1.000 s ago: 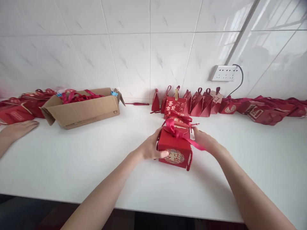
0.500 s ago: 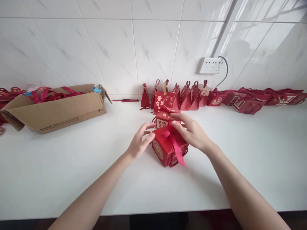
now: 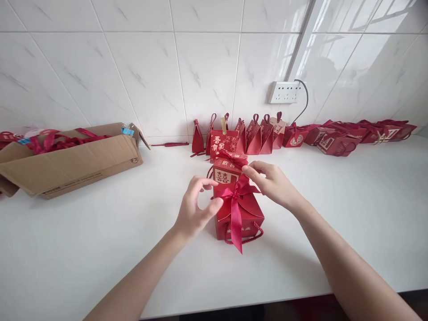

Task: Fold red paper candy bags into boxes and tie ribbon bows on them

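A red gift box [image 3: 247, 214] with a red ribbon bow [image 3: 236, 196] on top stands on the white table [image 3: 100, 240] in front of me. My left hand [image 3: 195, 207] pinches the bow's left loop between thumb and fingers. My right hand [image 3: 272, 183] pinches the bow's right loop at the box's far top edge. One ribbon tail hangs down the box's front. Right behind it stands a second red box [image 3: 226, 171] with gold characters.
A row of red gift bags and boxes [image 3: 254, 136] lines the tiled wall, with more red boxes [image 3: 347, 138] to the right. An open cardboard carton [image 3: 70, 160] holding red ribbons lies at the left. A white power strip [image 3: 287, 92] hangs on the wall.
The box has been turned, so its bow and ribbon tail now face me. Both hands went from gripping the box's sides to pinching the bow's loops. The view shifted right.
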`<state>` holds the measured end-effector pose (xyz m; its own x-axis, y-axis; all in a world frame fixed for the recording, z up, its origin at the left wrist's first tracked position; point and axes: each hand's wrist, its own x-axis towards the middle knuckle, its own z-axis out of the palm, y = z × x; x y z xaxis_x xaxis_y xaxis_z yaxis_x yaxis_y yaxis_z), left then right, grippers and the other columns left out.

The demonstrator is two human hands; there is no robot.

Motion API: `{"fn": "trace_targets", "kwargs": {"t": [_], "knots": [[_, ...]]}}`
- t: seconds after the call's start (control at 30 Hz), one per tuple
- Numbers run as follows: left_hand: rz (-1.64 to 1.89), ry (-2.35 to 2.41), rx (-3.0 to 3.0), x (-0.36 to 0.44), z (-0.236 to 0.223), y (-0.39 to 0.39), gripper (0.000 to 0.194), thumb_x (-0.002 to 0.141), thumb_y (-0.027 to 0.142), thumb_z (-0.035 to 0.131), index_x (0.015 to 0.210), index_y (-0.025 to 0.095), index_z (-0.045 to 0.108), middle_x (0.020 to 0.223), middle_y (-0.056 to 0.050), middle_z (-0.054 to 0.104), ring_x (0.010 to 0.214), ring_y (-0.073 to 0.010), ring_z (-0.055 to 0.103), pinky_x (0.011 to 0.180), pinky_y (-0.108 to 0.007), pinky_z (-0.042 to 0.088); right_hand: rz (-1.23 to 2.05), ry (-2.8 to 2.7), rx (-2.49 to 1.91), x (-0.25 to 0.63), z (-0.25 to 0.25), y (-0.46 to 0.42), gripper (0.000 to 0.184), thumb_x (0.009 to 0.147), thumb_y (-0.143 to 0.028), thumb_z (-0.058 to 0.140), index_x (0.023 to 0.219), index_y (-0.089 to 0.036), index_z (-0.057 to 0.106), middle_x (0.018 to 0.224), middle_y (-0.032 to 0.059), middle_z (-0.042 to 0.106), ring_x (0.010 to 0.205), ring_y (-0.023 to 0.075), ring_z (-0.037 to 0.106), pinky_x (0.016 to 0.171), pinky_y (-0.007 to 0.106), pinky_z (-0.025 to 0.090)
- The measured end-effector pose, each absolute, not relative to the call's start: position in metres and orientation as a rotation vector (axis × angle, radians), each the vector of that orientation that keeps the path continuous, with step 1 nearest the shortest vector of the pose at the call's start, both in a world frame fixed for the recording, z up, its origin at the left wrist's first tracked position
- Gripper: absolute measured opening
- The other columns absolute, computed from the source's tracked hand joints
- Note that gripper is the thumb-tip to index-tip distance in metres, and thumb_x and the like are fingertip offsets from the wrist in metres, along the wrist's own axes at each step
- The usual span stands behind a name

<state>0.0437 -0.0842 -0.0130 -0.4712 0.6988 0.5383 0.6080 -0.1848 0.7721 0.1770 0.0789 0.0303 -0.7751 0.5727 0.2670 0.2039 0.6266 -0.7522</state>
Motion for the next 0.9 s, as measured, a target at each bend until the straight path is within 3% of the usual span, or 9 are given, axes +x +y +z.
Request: {"fn": "trace_targets", "kwargs": {"t": [0.17,0.33,0.53,0.7,0.9], "knots": [[1.635,1.962,1.526,0.059,-0.008,-0.078,0.035,0.076,0.05,0.056,0.098,0.022,0.055,0.098,-0.004,0.052,0.094,-0.0198,0.049,0.085,-0.033,0.039,1.21,-2.368,-0.483,0.18,0.024,0.078,0.042,0.085,-0.054,0.047,0.068,-0.016,0.052,0.067,-0.0013,0.05,0.061,0.0104,0.045,0.056,0.024,0.036],[1.625,2.038,1.387,0.064,-0.008,-0.073,0.018,0.084,0.038,0.052,0.085,0.021,0.054,0.085,-0.002,0.054,0.083,-0.0162,0.052,0.078,-0.03,0.04,1.465,-2.275,-0.481,0.184,0.015,0.073,0.037,0.086,-0.047,0.048,0.066,-0.015,0.051,0.061,-0.0026,0.045,0.052,0.0075,0.039,0.047,0.021,0.031],[1.684,2.04,1.279,0.064,-0.008,-0.079,0.022,0.086,0.032,0.051,0.068,0.019,0.049,0.065,0.002,0.047,0.061,-0.0101,0.044,0.057,-0.022,0.036,1.797,-2.054,-0.424,0.187,0.017,0.071,0.031,0.083,-0.039,0.056,0.063,-0.017,0.046,0.061,-0.0017,0.051,0.051,0.0084,0.049,0.046,0.02,0.043],[1.788,1.976,1.255,0.064,-0.007,-0.08,0.016,0.083,0.023,0.052,0.067,0.019,0.051,0.062,0.003,0.048,0.058,-0.009,0.043,0.052,-0.02,0.034,1.867,-2.002,-0.359,0.189,0.019,0.065,0.023,0.082,-0.029,0.055,0.063,-0.017,0.046,0.064,-0.0009,0.051,0.055,0.0095,0.05,0.045,0.02,0.044],[1.907,1.986,1.072,0.063,-0.009,-0.08,0.019,0.083,0.027,0.054,0.066,0.018,0.052,0.061,0.003,0.051,0.058,-0.0088,0.045,0.052,-0.019,0.037,1.965,-2.079,-0.343,0.19,0.016,0.068,0.022,0.081,-0.028,0.055,0.064,-0.016,0.049,0.066,-0.0007,0.052,0.063,0.0106,0.052,0.061,0.024,0.044]]}}
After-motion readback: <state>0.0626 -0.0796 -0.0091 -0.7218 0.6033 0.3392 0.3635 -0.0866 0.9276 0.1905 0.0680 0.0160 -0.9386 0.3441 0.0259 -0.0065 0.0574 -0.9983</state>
